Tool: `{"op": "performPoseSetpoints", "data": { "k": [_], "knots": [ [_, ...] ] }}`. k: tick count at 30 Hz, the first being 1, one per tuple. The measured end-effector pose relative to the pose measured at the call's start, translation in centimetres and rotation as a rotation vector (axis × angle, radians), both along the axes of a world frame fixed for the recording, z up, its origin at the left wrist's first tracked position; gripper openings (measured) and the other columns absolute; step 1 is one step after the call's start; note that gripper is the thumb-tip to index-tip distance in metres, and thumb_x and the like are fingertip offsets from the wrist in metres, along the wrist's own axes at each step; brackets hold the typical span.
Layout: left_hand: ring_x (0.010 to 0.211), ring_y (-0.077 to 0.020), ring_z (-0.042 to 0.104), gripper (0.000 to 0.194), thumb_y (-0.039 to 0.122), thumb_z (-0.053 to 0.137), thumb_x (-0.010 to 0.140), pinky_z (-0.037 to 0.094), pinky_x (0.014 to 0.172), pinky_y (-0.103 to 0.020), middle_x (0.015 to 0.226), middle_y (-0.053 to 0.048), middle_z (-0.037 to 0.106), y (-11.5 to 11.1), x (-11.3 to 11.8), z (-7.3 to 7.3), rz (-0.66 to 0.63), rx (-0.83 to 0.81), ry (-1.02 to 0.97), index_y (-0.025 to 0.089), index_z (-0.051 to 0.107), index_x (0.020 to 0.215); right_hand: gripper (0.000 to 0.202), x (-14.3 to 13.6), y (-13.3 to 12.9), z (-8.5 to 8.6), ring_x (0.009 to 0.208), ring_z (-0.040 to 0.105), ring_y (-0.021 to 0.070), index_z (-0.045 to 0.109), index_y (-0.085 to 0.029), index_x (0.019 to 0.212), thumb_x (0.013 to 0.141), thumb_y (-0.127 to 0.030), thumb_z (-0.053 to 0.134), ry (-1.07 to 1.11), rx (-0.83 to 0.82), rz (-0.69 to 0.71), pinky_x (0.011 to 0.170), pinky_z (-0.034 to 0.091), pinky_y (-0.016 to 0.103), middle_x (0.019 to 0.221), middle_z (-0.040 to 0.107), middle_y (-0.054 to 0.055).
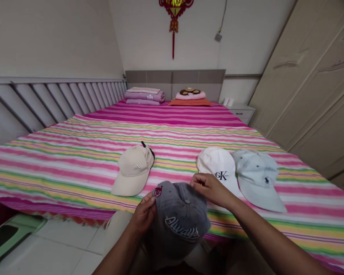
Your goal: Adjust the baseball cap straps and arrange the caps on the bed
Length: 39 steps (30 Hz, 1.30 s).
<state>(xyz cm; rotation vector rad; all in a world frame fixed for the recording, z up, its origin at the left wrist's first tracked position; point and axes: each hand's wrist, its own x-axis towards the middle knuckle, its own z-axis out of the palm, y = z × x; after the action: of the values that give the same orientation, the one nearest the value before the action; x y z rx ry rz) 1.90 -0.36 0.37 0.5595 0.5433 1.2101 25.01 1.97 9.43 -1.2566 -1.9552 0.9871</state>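
Gray cap (182, 212) lettered "Always" is held between the hands: the left hand (145, 214) pinches its left edge, thumb against fingers, and the right hand (206, 187) has its fingertips closed on the upper right edge. Beyond the left hand lies a beige cap (134, 168); just past the right, a white cap (216, 164) beside a pale blue cap (256, 173). Far beyond the right hand, a nightstand (241, 114) has its drawer shut. Striped bedding (74, 164) spreads ahead of the grip; left of it stands a green stool (28, 223).

Left, Right, Between

One cap (133, 166) lies left on the bed (172, 131); rightward, a second cap (213, 162) sits beside a third cap (256, 172). Before them, left hand (145, 212) and right hand (208, 187) flank a fourth cap (183, 210). Behind (way back there), bedding (145, 96) lies by the headboard (197, 78).
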Motion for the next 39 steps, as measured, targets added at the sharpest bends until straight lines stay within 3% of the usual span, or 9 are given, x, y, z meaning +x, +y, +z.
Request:
{"op": "performPoseSetpoints", "data": {
  "k": [3, 5, 10, 13, 19, 24, 29, 33, 39],
  "knots": [
    [0.093, -0.0247, 0.059, 0.021, 0.016, 0.060, 0.062, 0.038, 0.091, -0.035, 0.077, -0.006, 0.069, 0.0, -0.3, 0.1, 0.038, -0.030, -0.024, 0.014, 0.066, 0.082, 0.023, 1.0, 0.1, -2.1, 0.058, 0.044, 0.0122, 0.052, -0.018, 0.060, 0.072, -0.037, 0.054, 0.223, -0.109, -0.219, 0.054, 0.034, 0.023, 0.057, 0.048, -0.003],
    [0.092, -0.0251, 0.059, 0.017, 0.017, 0.058, 0.060, 0.038, 0.092, -0.036, 0.070, -0.005, 0.068, 0.1, -0.5, 0.3, 0.077, -0.055, -0.060, 0.015, 0.066, 0.076, 0.027, 1.4, -0.7, -3.8, 0.061, 0.050, 0.0144, 0.055, -0.018, 0.068, 0.074, -0.044, 0.051, 0.280, -0.185, -0.235, 0.056, 0.038, 0.025, 0.061, 0.054, -0.001],
    [0.085, -0.0259, 0.061, 0.008, 0.014, 0.053, 0.055, 0.040, 0.088, -0.039, 0.053, -0.002, 0.062, 0.2, -0.6, 1.0, 0.097, -0.157, -0.119, 0.017, 0.061, 0.057, 0.053, 0.3, -3.7, -7.2, 0.069, 0.062, 0.0202, 0.060, -0.016, 0.081, 0.078, -0.060, 0.030, 0.783, -0.772, 0.052, 0.066, 0.046, 0.035, 0.070, 0.065, 0.007],
    [0.080, -0.0262, 0.062, 0.008, 0.013, 0.052, 0.050, 0.043, 0.083, -0.039, 0.049, -0.002, 0.060, 0.0, -0.4, 1.2, -0.003, -0.152, -0.127, 0.016, 0.059, 0.053, 0.054, -0.9, -4.3, -8.0, 0.080, 0.062, 0.0231, 0.062, -0.016, 0.079, 0.073, -0.064, 0.036, 1.040, -0.932, 0.102, 0.074, 0.045, 0.039, 0.075, 0.067, 0.008],
    [0.080, -0.0270, 0.062, 0.011, 0.019, 0.058, 0.050, 0.043, 0.083, -0.040, 0.059, -0.004, 0.064, -0.6, -0.1, 1.6, -0.223, -0.074, -0.151, 0.015, 0.062, 0.060, 0.026, -1.8, -3.3, -7.4, 0.079, 0.063, 0.0239, 0.062, -0.022, 0.071, 0.060, -0.045, 0.063, 1.252, -0.819, -0.066, 0.079, 0.045, 0.040, 0.065, 0.068, 0.002],
    [0.089, -0.0284, 0.060, 0.032, 0.034, 0.062, 0.057, 0.040, 0.086, -0.041, 0.074, -0.009, 0.066, -0.2, 0.2, 1.6, -0.352, -0.031, -0.138, 0.014, 0.062, 0.082, 0.034, -2.2, -2.6, -6.1, 0.072, 0.063, 0.0185, 0.056, -0.026, 0.093, 0.060, -0.028, 0.066, 1.348, -0.698, -0.109, 0.072, 0.047, 0.035, 0.079, 0.067, -0.002],
    [0.067, -0.0205, 0.064, 0.014, 0.015, 0.058, 0.061, 0.042, 0.084, -0.038, 0.064, -0.003, 0.066, 0.4, 0.7, 2.2, -0.300, -0.023, -0.170, 0.014, 0.062, 0.074, 0.031, -1.5, -1.9, -5.2, 0.067, 0.062, 0.0144, 0.054, -0.024, 0.086, 0.059, -0.021, 0.068, 1.290, -0.673, -0.068, 0.067, 0.046, 0.028, 0.074, 0.065, -0.004],
    [0.086, -0.0251, 0.061, 0.019, 0.015, 0.046, 0.072, 0.040, 0.087, -0.038, 0.067, -0.003, 0.067, 1.9, 1.0, 3.6, -0.219, -0.127, -0.169, 0.015, 0.064, 0.079, 0.040, -0.4, -1.3, -4.3, 0.075, 0.061, 0.0142, 0.054, -0.021, 0.098, 0.060, -0.024, 0.068, 1.159, -0.679, 0.084, 0.071, 0.044, 0.027, 0.084, 0.065, 0.000],
    [0.098, -0.0262, 0.057, 0.027, 0.024, 0.041, 0.076, 0.036, 0.092, -0.043, 0.081, -0.009, 0.068, 7.0, 1.3, 5.0, -0.279, -0.224, -0.106, 0.011, 0.063, 0.085, 0.017, 0.1, 2.0, -2.3, 0.056, 0.057, 0.0076, 0.060, -0.017, 0.075, 0.059, -0.013, 0.066, 1.044, -0.553, -0.094, 0.056, 0.042, 0.017, 0.064, 0.063, -0.004]
  ]
}}
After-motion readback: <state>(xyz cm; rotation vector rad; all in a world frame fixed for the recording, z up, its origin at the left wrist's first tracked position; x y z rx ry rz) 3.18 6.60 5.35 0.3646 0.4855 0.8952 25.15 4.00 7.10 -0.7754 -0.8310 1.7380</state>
